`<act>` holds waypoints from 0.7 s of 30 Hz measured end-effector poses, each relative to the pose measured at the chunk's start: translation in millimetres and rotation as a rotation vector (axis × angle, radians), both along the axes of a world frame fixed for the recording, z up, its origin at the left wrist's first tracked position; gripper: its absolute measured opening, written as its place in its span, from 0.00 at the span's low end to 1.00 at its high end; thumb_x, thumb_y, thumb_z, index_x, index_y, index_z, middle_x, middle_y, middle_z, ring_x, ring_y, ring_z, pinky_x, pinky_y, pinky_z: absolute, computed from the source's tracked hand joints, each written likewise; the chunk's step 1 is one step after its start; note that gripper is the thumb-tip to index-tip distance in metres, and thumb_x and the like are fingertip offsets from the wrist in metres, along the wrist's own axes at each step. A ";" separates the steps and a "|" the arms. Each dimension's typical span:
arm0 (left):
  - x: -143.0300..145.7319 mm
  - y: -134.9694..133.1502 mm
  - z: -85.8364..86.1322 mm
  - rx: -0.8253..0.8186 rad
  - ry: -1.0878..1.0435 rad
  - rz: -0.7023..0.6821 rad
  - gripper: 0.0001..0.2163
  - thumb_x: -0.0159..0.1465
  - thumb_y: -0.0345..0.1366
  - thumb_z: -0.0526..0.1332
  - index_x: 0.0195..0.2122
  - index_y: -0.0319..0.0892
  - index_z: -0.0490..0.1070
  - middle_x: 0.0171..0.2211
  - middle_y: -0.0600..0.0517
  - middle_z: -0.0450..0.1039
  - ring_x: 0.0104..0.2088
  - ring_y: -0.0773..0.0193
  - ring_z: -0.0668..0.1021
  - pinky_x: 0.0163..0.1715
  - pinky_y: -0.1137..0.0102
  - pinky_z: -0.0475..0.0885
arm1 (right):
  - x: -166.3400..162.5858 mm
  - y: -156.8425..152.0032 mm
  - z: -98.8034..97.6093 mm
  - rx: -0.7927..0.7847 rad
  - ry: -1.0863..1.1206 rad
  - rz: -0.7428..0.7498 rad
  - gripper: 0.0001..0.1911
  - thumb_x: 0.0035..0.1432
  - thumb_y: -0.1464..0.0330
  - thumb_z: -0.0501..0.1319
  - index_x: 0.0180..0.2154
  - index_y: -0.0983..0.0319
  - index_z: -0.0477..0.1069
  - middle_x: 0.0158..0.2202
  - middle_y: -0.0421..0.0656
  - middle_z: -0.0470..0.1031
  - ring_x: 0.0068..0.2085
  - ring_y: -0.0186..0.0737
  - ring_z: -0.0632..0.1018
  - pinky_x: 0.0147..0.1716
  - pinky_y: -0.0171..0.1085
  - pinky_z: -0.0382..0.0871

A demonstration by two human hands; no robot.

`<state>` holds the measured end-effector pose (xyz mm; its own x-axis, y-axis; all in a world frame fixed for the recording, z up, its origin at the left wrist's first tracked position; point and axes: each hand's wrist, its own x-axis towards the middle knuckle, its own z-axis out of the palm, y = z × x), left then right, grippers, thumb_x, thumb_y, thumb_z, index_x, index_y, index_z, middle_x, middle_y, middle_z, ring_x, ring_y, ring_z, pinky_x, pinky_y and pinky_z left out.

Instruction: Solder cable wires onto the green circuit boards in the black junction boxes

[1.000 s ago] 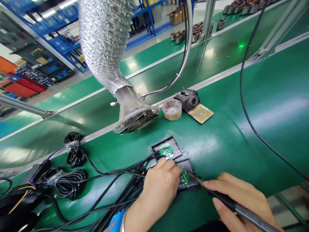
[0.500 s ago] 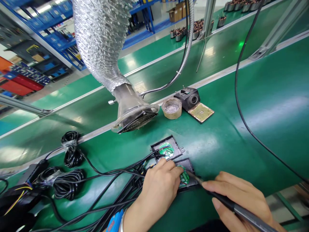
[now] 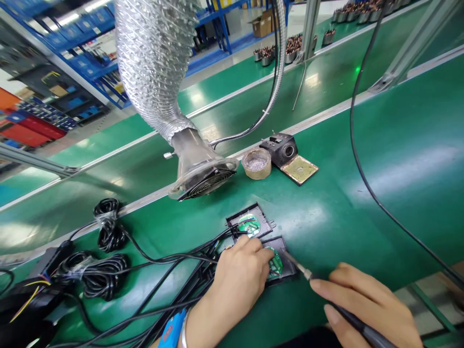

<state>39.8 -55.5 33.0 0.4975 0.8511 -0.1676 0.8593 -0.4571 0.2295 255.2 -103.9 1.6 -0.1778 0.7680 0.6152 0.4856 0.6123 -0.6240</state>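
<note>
My right hand (image 3: 373, 304) grips a soldering iron (image 3: 305, 271) like a pen, its metal tip slanting to the right edge of the nearer round green circuit board (image 3: 276, 263). Whether the tip touches the board cannot be made out. That board lies in a shallow black plastic case (image 3: 290, 268). Over the left part of the case rests my left hand (image 3: 241, 270), fingers bent and pinched at the board; what they hold is hidden. Just behind sits a second black case (image 3: 267, 226) with another green board (image 3: 250, 225) and thin coloured wires.
Black cables (image 3: 159, 261) and tied cable coils (image 3: 96, 275) spread over the left of the green bench. A fume extractor hood (image 3: 203, 164) hangs above. Behind the cases stand a round solder pot (image 3: 256, 164) and an iron stand with a sponge (image 3: 300, 169). A black cord (image 3: 357, 145) hangs at right.
My right hand has drawn slightly right and toward me with the soldering iron, so more of its metal shaft shows. My left hand stays almost still at the board.
</note>
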 end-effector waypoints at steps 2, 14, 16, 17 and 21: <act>-0.2 0.3 -0.1 0.001 0.003 -0.004 0.10 0.64 0.29 0.57 0.39 0.49 0.76 0.31 0.55 0.72 0.33 0.60 0.71 0.26 0.69 0.65 | -1.8 2.7 -0.3 -0.058 0.000 0.015 0.16 0.57 0.77 0.55 0.47 0.64 0.72 0.30 0.43 0.71 0.28 0.34 0.74 0.27 0.33 0.71; -6.5 2.0 8.3 -0.127 -0.179 -0.011 0.06 0.59 0.30 0.59 0.36 0.46 0.72 0.33 0.53 0.69 0.36 0.61 0.68 0.34 0.67 0.67 | -32.5 15.8 -16.5 -0.114 -0.015 -0.075 0.13 0.59 0.79 0.58 0.45 0.65 0.71 0.34 0.43 0.74 0.33 0.30 0.76 0.39 0.28 0.73; -7.6 0.9 10.3 -0.166 -0.199 -0.024 0.03 0.59 0.30 0.58 0.33 0.44 0.70 0.34 0.53 0.68 0.37 0.61 0.68 0.35 0.67 0.66 | -32.2 15.1 -18.1 -0.132 -0.018 -0.072 0.13 0.59 0.79 0.58 0.46 0.65 0.70 0.34 0.43 0.74 0.33 0.30 0.76 0.39 0.29 0.73; -7.7 0.4 10.2 -0.172 -0.209 -0.023 0.03 0.61 0.30 0.57 0.32 0.44 0.69 0.34 0.53 0.67 0.36 0.62 0.68 0.35 0.67 0.66 | -32.0 14.9 -18.8 -0.133 -0.017 -0.071 0.14 0.59 0.79 0.58 0.46 0.65 0.70 0.34 0.43 0.74 0.33 0.31 0.76 0.38 0.29 0.73; -6.2 -0.8 4.8 -0.142 -0.235 0.005 0.05 0.66 0.31 0.53 0.37 0.43 0.67 0.38 0.52 0.67 0.39 0.62 0.68 0.36 0.67 0.66 | -31.4 15.4 -20.7 -0.120 -0.012 -0.068 0.13 0.59 0.79 0.57 0.46 0.64 0.70 0.33 0.42 0.74 0.32 0.31 0.75 0.38 0.29 0.73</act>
<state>33.6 -56.3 37.8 0.5329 0.8299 -0.1654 0.7769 -0.4023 0.4843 223.8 -88.5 -19.0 -0.1295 0.8466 0.5162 0.5315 0.4988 -0.6847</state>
